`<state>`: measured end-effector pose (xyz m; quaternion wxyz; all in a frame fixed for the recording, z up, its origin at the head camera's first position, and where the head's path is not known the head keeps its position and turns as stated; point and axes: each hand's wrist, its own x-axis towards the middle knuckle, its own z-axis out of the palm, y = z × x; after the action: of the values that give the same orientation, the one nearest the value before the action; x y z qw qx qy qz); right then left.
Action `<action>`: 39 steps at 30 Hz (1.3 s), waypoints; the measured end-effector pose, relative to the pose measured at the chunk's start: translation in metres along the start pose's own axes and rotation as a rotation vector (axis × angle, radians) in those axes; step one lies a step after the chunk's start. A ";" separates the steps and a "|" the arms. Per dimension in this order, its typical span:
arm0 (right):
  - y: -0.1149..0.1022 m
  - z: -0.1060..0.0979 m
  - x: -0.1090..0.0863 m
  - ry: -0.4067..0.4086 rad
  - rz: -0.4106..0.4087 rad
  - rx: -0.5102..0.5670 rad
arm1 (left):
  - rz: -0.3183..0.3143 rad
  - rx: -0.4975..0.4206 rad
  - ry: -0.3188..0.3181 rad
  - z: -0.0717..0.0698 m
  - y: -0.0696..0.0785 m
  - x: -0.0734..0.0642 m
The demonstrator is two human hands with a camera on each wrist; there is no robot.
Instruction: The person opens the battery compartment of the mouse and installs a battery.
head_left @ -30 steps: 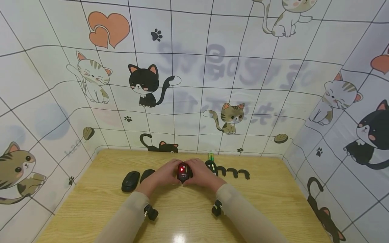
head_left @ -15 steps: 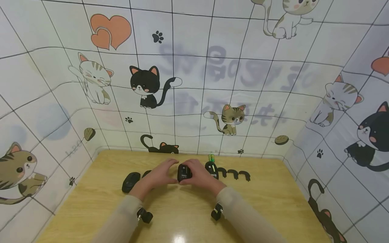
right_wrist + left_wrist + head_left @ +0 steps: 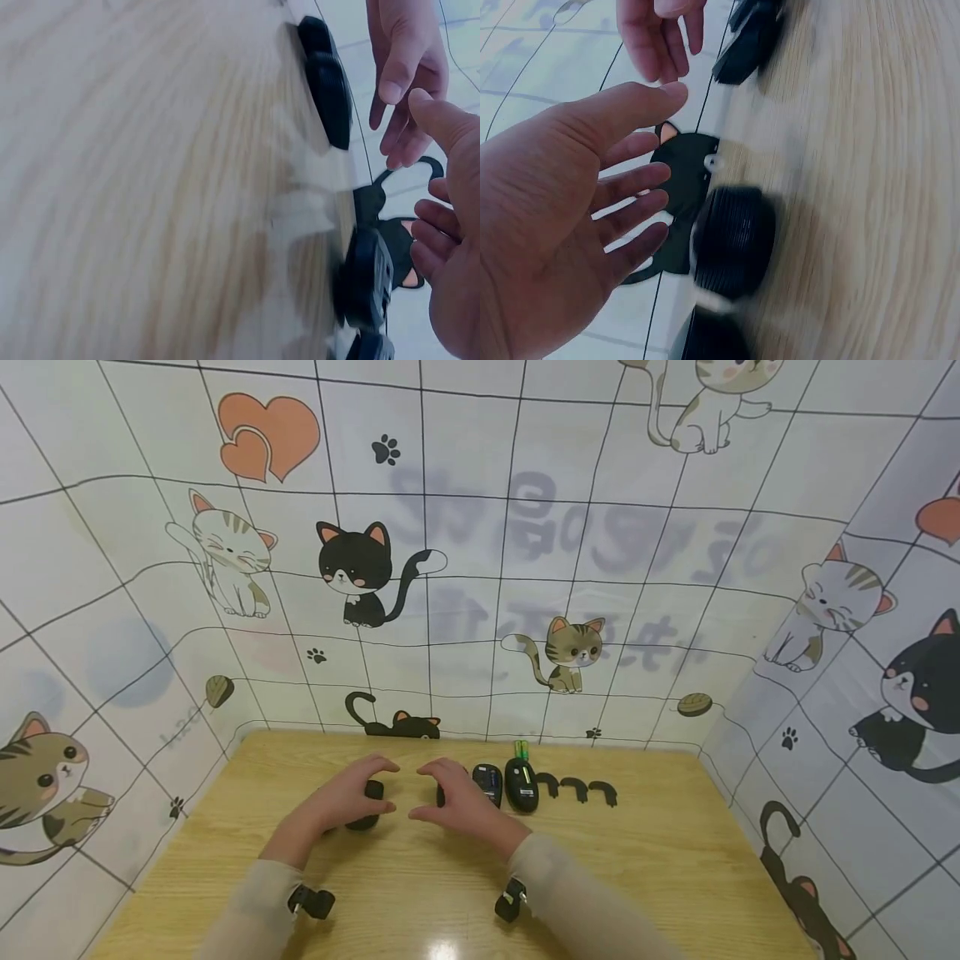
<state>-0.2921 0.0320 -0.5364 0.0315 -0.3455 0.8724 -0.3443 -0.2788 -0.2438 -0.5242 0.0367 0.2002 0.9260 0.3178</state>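
My left hand (image 3: 337, 802) is raised with thumb and fingers spread apart, holding nothing. Just beyond it lies a black computer mouse (image 3: 365, 812), partly covered by the fingers; the left wrist view shows its dark body (image 3: 735, 241) and another mouse (image 3: 711, 339). My right hand (image 3: 463, 802) curves with thumb and fingers parted and nothing between them. Behind it a further mouse (image 3: 440, 795) is mostly hidden. To its right, two upturned mice lie side by side, one (image 3: 487, 779) near the knuckles and one (image 3: 521, 787) with a battery slot showing.
Green batteries (image 3: 521, 749) stand against the back, behind the rightmost mouse. Several curved black covers (image 3: 574, 789) line up to the right. The wooden table (image 3: 435, 885) meets a wall cloth (image 3: 465, 677) printed with cats. Each sleeve carries a wrist camera (image 3: 311, 902).
Both hands were around an upturned mouse with a red light; my left hand let go first, then my right. Both have moved left, and the mouse now lies behind my right hand.
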 end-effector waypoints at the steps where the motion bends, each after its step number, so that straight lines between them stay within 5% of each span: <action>1: -0.001 0.003 0.001 0.004 0.003 0.006 | -0.002 0.007 0.005 -0.001 -0.002 -0.002; 12: -0.018 0.034 0.014 0.028 0.037 0.020 | -0.012 0.066 0.118 -0.008 -0.029 -0.026; 19: -0.028 0.055 0.028 -0.012 0.058 -0.027 | -0.047 0.033 0.050 -0.014 -0.045 -0.035; 27: -0.037 0.072 0.041 -0.024 0.050 -0.077 | -0.014 0.062 -0.014 -0.017 -0.053 -0.038; 39: -0.038 0.084 0.050 -0.028 0.024 -0.109 | 0.005 0.095 -0.045 -0.016 -0.047 -0.037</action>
<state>-0.2836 -0.0677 -0.5680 0.0289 -0.3409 0.8935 -0.2910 -0.2640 -0.3015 -0.5419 0.0471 0.2113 0.9385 0.2690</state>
